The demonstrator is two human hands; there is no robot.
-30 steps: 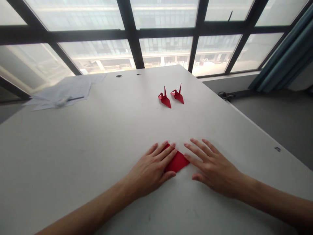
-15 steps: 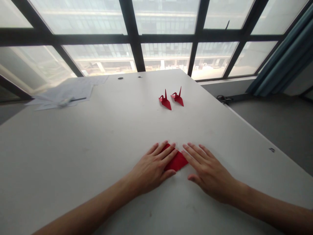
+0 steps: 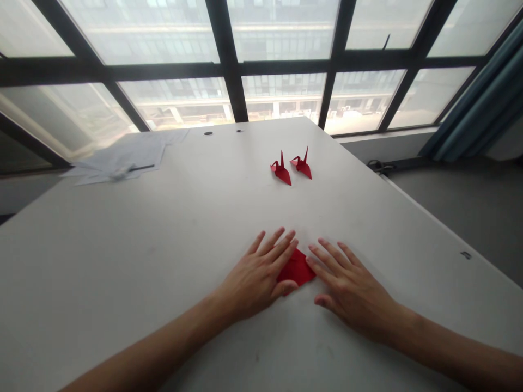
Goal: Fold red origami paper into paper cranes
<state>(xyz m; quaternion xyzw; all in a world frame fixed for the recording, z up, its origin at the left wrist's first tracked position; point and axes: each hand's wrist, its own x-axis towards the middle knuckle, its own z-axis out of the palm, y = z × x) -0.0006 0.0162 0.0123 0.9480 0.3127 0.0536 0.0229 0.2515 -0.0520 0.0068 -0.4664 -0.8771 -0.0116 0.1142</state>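
Note:
A folded piece of red paper [image 3: 297,269] lies flat on the white table [image 3: 163,228] between my hands. My left hand [image 3: 255,277] rests flat over its left part, fingers stretched out and slightly spread. My right hand [image 3: 347,288] lies flat beside it, with the fingertips touching the paper's right edge. Farther back stand two finished red paper cranes, the left crane [image 3: 281,171] and the right crane [image 3: 303,164], side by side.
Loose white sheets [image 3: 122,158] with a pen lie at the table's far left. Two small dark holes [image 3: 208,133] sit near the far edge. A large window is behind the table, a blue curtain [image 3: 482,103] and grey floor to the right.
My left hand has slid a little forward and spread its fingers over the red paper. My right hand has moved in closer to the paper's right edge.

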